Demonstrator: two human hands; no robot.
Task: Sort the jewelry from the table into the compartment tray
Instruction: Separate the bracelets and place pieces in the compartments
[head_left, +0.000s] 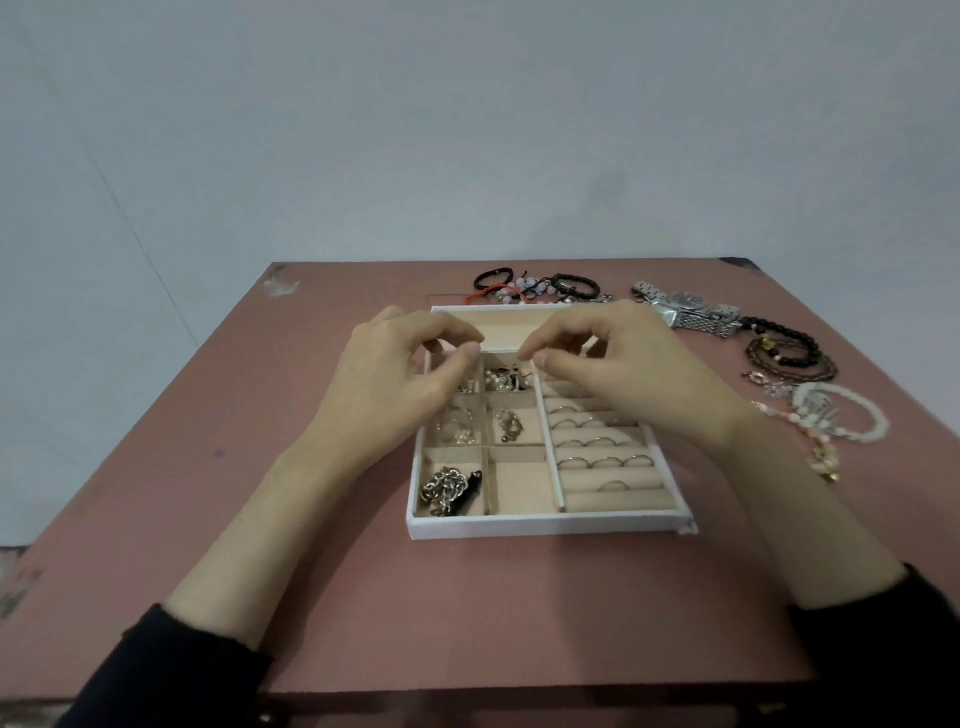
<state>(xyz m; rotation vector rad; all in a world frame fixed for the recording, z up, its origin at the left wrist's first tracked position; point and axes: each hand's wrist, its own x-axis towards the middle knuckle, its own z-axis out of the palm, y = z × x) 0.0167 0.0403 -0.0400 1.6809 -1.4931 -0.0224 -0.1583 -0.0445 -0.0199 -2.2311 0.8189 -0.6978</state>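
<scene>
A white compartment tray (545, 525) with beige lining sits mid-table. My left hand (395, 379) and right hand (623, 374) hover over its back half, each with thumb and forefinger pinched together. A very fine chain (531, 371) seems to run between the two pinches and dangle under the right one; it is faint. Several rings (602, 460) stand in the ring rolls on the right. A chunky silver chain (444, 488) fills the front left compartment. Small earrings (509, 426) and pearl pieces (501, 382) lie in the middle compartments.
Loose jewelry lies on the pink table (337, 571): black and pink bracelets (540, 288) behind the tray, a steel watch (691, 309) at back right, dark bead necklaces (789, 353) and white bead bracelets (841, 415) on the right. A wall rises behind the table.
</scene>
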